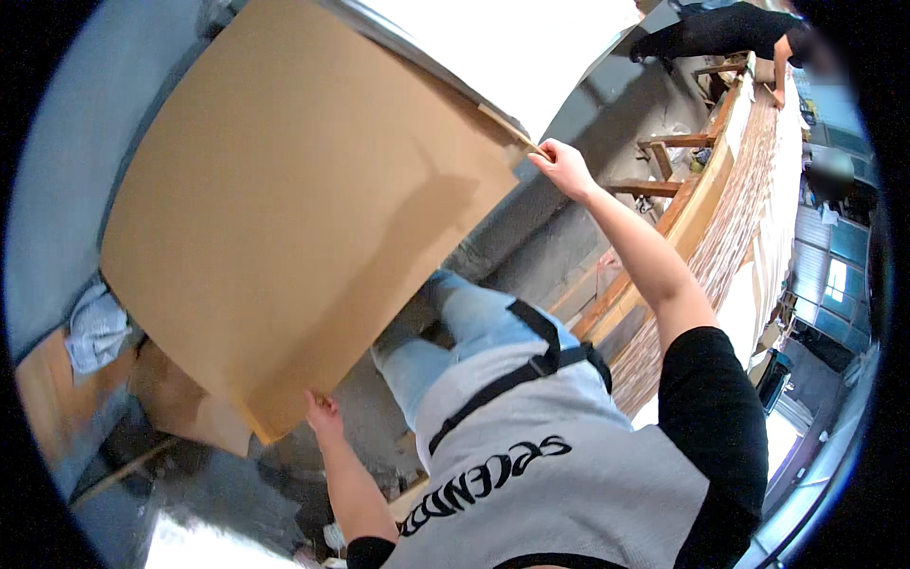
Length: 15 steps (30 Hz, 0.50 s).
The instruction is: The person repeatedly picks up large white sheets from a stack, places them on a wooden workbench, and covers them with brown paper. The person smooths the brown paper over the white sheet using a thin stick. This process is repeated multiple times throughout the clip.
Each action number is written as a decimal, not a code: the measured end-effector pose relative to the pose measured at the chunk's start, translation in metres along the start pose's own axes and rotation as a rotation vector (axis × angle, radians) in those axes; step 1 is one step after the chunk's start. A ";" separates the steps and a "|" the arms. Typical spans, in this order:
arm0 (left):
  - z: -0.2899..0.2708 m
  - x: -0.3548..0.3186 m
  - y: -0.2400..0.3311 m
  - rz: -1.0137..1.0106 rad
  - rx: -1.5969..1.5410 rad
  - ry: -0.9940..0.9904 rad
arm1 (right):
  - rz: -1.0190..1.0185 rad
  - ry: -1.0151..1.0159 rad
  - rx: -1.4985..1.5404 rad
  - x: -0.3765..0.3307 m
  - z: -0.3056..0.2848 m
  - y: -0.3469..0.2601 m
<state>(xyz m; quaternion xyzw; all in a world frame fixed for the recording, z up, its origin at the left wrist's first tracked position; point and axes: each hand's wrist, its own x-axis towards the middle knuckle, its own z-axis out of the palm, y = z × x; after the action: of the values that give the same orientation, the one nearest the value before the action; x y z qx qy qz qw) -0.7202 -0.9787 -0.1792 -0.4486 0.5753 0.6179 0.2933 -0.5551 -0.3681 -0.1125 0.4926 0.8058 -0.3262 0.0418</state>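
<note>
A large flat brown board [313, 209] spreads out in front of me, with a shadow falling across it. At its right corner my right hand [563, 171] is closed round the end of a thin wooden strip [512, 130]. The strip points away along the board's far right edge. My left hand [324, 415] is at the board's near edge, close to the lower left corner. Its fingers are curled in; what they hold, if anything, is hidden.
A white sheet-like panel [502, 47] lies beyond the board. To the right runs a long stack of thin striped sheets [735, 209] on a wooden frame [697, 194]. Another person in black [725, 38] leans over its far end. A pale cloth [98, 327] hangs at the left.
</note>
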 end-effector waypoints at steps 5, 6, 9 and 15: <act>-0.010 0.006 0.006 -0.062 -0.002 0.006 | 0.173 0.161 0.018 0.069 0.007 0.037; -0.003 -0.001 0.010 -0.059 0.019 0.029 | 0.189 0.181 -0.025 0.080 0.011 0.043; -0.009 -0.001 0.012 -0.077 0.094 0.094 | 0.235 0.191 -0.153 0.102 0.030 0.037; -0.029 0.014 0.009 -0.113 0.045 0.126 | 0.222 0.124 -0.318 0.125 0.047 0.027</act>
<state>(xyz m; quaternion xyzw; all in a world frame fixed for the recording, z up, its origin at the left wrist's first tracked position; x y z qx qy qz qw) -0.7272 -1.0104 -0.1857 -0.5117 0.5802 0.5576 0.3010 -0.6086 -0.2911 -0.2106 0.5848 0.7888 -0.1575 0.1050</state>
